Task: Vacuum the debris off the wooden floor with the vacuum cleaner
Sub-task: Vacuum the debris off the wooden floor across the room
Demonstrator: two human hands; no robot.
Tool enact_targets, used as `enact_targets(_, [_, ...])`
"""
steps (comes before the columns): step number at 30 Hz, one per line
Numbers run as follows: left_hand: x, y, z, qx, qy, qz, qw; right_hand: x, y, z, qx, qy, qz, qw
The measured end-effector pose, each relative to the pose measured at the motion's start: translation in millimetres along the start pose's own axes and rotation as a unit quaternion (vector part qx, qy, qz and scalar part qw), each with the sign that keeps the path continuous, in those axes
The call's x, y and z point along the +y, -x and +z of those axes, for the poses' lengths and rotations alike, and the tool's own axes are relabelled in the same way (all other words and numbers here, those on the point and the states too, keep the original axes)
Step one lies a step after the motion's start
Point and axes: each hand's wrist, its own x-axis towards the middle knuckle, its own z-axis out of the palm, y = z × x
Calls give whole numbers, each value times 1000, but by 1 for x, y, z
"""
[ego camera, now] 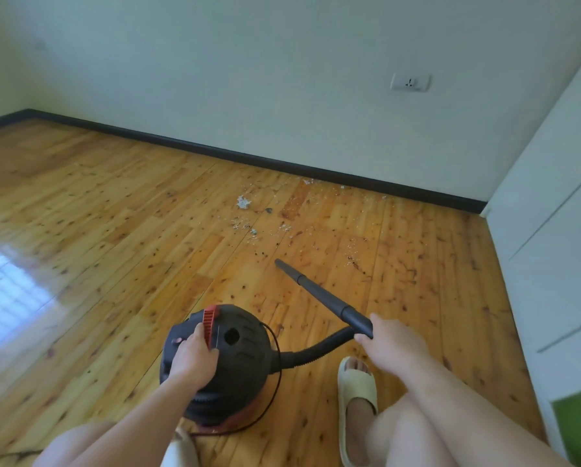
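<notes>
A round black vacuum cleaner (238, 358) with a red handle strip stands on the wooden floor (114, 230) in front of me. My left hand (193, 360) rests on its top, fingers closed around the handle. My right hand (388, 342) grips the near end of the black wand (319, 293), which slants forward and left with its nozzle tip hovering near the floor. A black hose (316, 350) joins wand and canister. Pale debris (245, 203) lies scattered beyond the nozzle, with crumbs spreading toward the baseboard.
A dark baseboard (282, 163) runs along the far wall, which has a socket (409, 82). White cabinet fronts (552, 230) line the right side. My right foot in a pale slipper (355, 399) stands beside the canister. A thin cord (275, 382) loops around the vacuum.
</notes>
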Motion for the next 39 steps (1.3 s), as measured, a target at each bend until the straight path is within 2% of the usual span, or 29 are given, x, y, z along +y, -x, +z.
enact_targets(8, [-3,9,1,-38,-4,-10,999,-21,-14,-4,-4,-31,-10,999])
enact_targets(14, [-1,7,3,-16,-3,-6,1000,-50,-43,2,-7,-28,-30,999])
enact_targets(21, [-3,10,1,-36,-8,-9,999,-65,-45,-1,4,-7,-58,998])
enact_targets(33, [2,28,5,-46,12,-42,998,-12,9,-14,57,61,-29,996])
enact_targets(39, [-4,45,6,-55,-27,-5,998,40,45,-9,66,40,-1,997])
